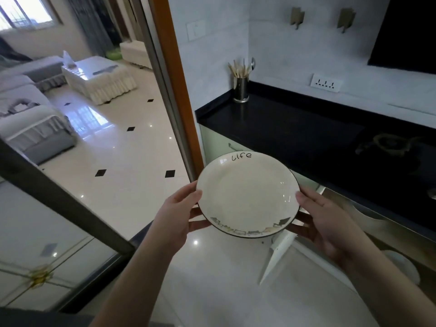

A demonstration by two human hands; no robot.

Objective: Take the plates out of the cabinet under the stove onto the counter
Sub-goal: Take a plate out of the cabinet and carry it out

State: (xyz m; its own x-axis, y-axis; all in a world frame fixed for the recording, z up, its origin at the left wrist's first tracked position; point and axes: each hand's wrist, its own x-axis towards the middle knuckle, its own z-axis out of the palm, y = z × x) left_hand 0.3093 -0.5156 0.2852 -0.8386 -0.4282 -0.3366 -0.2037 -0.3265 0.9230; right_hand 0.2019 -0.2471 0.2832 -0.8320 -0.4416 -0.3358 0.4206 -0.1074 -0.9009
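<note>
Plate (247, 194) held level between hands, below counter (283, 128) edge; left hand (175, 213) grips left rim, right hand (323, 218) right rim.

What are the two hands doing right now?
Left hand: grips the left rim of the white plate.
Right hand: grips the plate's right rim, thumb on top.

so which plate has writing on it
The plate held between the left hand and right hand, marked "life"; the white one low in the cabinet shows none.
</note>
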